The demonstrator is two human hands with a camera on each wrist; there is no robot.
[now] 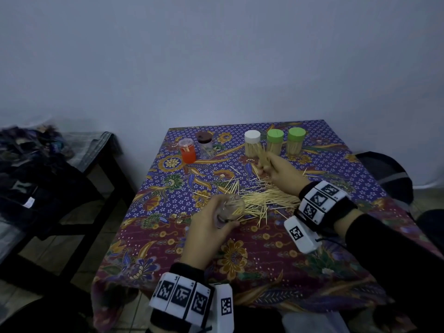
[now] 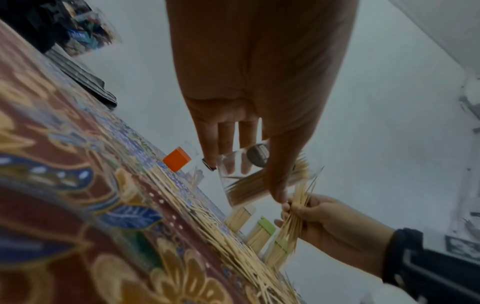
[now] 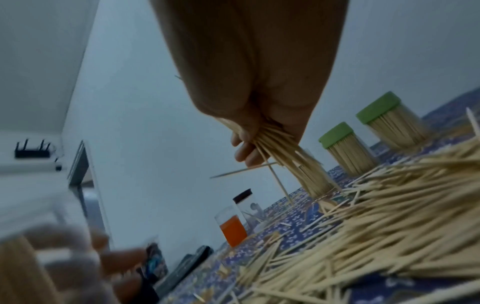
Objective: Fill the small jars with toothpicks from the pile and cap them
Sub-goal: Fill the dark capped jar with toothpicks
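Observation:
My left hand grips a clear uncapped jar tilted on its side, partly filled with toothpicks. My right hand holds a bundle of toothpicks raised above the pile, in front of the capped jars; the bundle fans out below my curled fingers. The loose pile spreads across the middle of the patterned tablecloth. A white-capped jar and two green-capped jars stand full at the back.
An orange jar and a dark-lidded clear jar stand at the back left. A dark bench with clothes lies left of the table. A wall runs close behind the table.

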